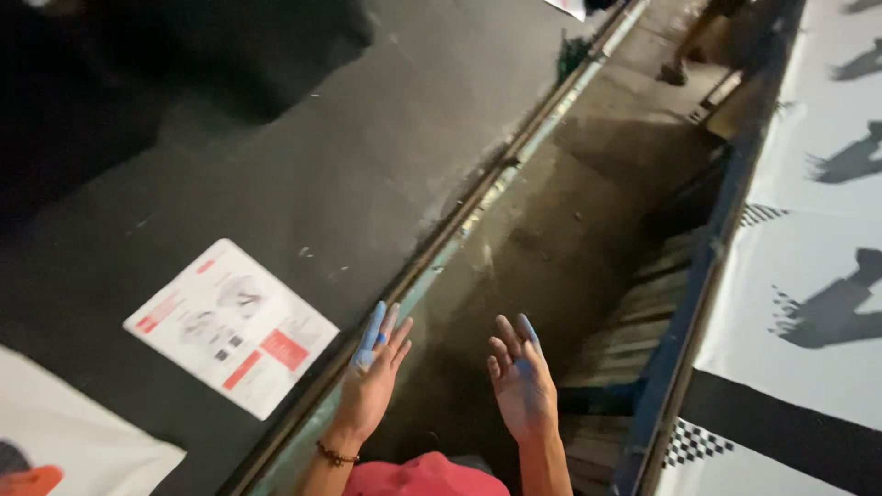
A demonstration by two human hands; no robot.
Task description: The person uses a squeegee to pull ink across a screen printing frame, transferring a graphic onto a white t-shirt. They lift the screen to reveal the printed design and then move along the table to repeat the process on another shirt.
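My left hand (375,372) and my right hand (522,378) are both raised in front of me, fingers spread and empty. Blue paint stains the fingers of both hands, most on the left forefinger. A dark bead bracelet (336,454) circles my left wrist. Both hands hover over a narrow concrete aisle (551,230) between two long tables. My left hand is nearest the metal rail (459,225) of the left table. A red garment (423,478) shows at the bottom edge.
A black cloth (303,156) covers the left table, with a white printed sheet (231,323) lying on it. The right table carries white fabric with black printed figures (808,276). Wooden slats (625,340) lie under its blue rail. Another person's foot (675,72) stands far up the aisle.
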